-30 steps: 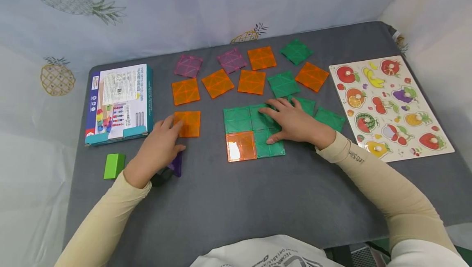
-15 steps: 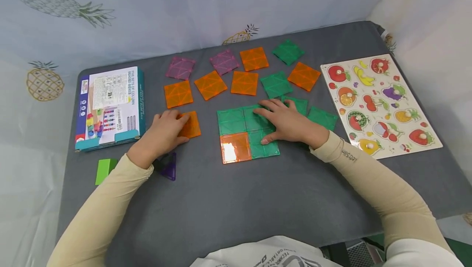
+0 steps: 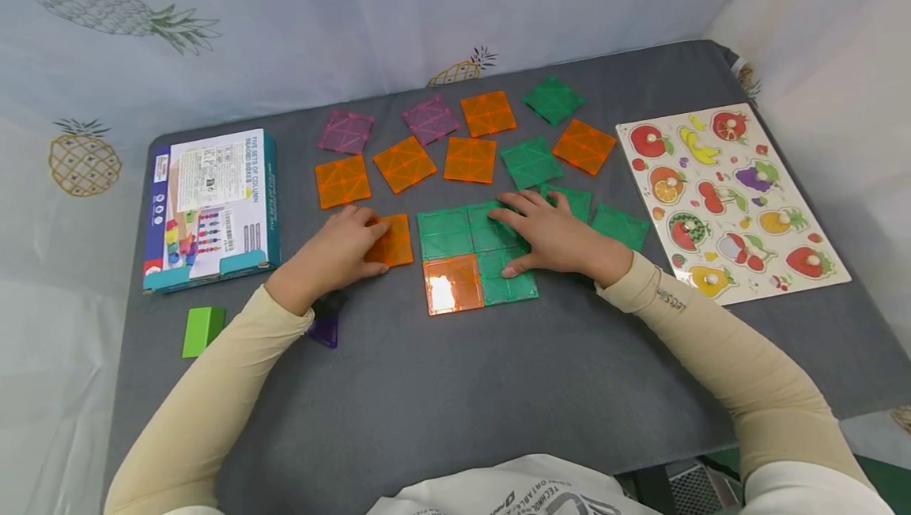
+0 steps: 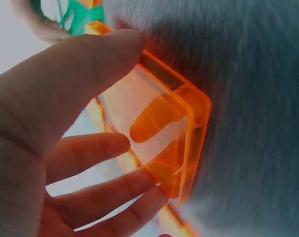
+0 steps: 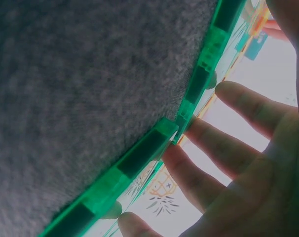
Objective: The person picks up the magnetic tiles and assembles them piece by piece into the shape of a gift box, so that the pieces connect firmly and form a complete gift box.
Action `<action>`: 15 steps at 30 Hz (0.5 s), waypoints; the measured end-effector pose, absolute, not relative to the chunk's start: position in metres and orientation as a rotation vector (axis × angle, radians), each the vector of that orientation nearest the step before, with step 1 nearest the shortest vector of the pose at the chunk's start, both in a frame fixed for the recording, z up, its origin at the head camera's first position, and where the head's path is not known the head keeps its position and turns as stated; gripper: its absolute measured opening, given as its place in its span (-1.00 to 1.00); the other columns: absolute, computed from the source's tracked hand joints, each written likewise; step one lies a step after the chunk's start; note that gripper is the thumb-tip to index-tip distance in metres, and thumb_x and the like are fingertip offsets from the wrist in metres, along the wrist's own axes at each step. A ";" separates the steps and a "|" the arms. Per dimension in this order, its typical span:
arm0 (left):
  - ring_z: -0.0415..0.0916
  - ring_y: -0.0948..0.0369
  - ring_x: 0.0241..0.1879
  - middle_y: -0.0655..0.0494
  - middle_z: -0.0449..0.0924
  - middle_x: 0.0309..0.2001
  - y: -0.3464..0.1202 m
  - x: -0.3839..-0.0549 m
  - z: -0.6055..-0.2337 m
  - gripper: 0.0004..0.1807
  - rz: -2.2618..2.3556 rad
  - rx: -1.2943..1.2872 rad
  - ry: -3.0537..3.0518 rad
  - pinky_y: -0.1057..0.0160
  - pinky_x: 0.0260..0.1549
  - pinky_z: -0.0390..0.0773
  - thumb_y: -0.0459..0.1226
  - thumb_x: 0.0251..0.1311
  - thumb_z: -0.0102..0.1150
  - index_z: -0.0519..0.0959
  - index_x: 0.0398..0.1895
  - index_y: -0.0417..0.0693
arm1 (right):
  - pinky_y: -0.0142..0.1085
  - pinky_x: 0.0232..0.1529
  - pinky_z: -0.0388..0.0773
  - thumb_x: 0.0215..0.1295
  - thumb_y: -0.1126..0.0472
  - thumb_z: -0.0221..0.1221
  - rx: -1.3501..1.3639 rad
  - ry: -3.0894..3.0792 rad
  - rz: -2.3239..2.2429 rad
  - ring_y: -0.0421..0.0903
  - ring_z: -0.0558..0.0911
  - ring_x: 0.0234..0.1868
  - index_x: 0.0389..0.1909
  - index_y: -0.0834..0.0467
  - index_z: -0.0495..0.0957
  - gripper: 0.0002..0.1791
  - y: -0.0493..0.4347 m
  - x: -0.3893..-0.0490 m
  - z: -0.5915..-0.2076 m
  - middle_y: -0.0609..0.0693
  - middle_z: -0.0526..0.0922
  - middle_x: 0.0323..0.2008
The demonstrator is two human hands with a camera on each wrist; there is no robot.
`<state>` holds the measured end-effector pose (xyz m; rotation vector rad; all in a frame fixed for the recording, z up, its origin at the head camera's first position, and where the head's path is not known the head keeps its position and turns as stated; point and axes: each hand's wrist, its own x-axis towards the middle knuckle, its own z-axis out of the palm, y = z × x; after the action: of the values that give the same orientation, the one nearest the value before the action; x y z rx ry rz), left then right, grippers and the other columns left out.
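Note:
My left hand grips a translucent orange magnetic tile, thumb at its near edge. In the left wrist view the thumb lies over one edge of this tile and the fingertips meet its far side. A short gap separates it from a square block made of green tiles and one orange tile at the near left. My right hand rests spread on the block's right part, partly covering it. Several right fingertips touch the edges of green tiles in the right wrist view.
Behind the block lie loose orange, purple and green tiles. A boxed toy and a green block are at left, a fruit puzzle board at right. A purple triangular piece lies by the left wrist.
My left hand has taken hold of the orange tile and slid it right, closer to the block. The right hand keeps its place on the green tiles. The head view has shifted slightly.

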<state>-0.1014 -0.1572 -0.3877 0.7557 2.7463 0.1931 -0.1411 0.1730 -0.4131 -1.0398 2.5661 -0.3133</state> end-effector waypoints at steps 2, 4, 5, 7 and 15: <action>0.34 -0.15 0.07 -0.27 0.46 0.08 -0.153 -0.102 -0.391 -0.30 0.208 0.779 2.735 -0.13 0.15 0.38 -0.06 0.07 0.39 0.48 0.20 -0.30 | 0.33 0.29 -0.07 -0.04 -0.36 0.28 -1.035 2.565 -0.316 0.14 0.05 0.46 0.44 -0.01 0.17 0.04 0.173 -0.141 -0.413 0.07 0.05 0.49; 0.33 -0.14 0.06 -0.27 0.46 0.08 -0.149 -0.104 -0.392 -0.31 0.218 0.799 2.742 -0.13 0.13 0.39 -0.06 0.06 0.39 0.48 0.20 -0.29 | 0.33 0.29 -0.07 -0.04 -0.37 0.28 -1.033 2.569 -0.317 0.14 0.05 0.46 0.44 -0.01 0.17 0.04 0.173 -0.141 -0.413 0.06 0.05 0.49; 0.33 -0.14 0.05 -0.26 0.46 0.08 -0.148 -0.104 -0.392 -0.30 0.221 0.805 2.749 -0.13 0.12 0.39 -0.06 0.06 0.39 0.48 0.21 -0.28 | 0.34 0.29 -0.07 -0.04 -0.37 0.28 -1.031 2.572 -0.315 0.14 0.05 0.46 0.44 -0.01 0.17 0.04 0.173 -0.142 -0.412 0.06 0.05 0.49; 0.33 -0.13 0.04 -0.25 0.46 0.07 -0.146 -0.106 -0.391 -0.30 0.212 0.817 2.762 -0.13 0.12 0.39 -0.06 0.06 0.40 0.48 0.21 -0.27 | 0.34 0.29 -0.08 -0.04 -0.37 0.28 -1.026 2.579 -0.311 0.14 0.05 0.46 0.44 0.00 0.17 0.05 0.174 -0.142 -0.411 0.07 0.05 0.49; 0.24 -0.16 0.21 -0.26 0.36 0.21 -0.157 -0.105 -0.398 -0.23 0.339 0.771 2.751 -0.15 0.24 0.30 0.01 0.09 0.35 0.39 0.30 -0.23 | 0.38 0.29 -0.14 -0.04 -0.35 0.29 -1.030 2.572 -0.290 0.14 0.07 0.45 0.45 0.02 0.17 0.05 0.170 -0.142 -0.408 0.08 0.08 0.48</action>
<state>-0.1049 -0.1575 -0.3976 0.7711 2.7509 0.3390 -0.1416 0.1701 -0.4079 -1.0297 2.5721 -0.2904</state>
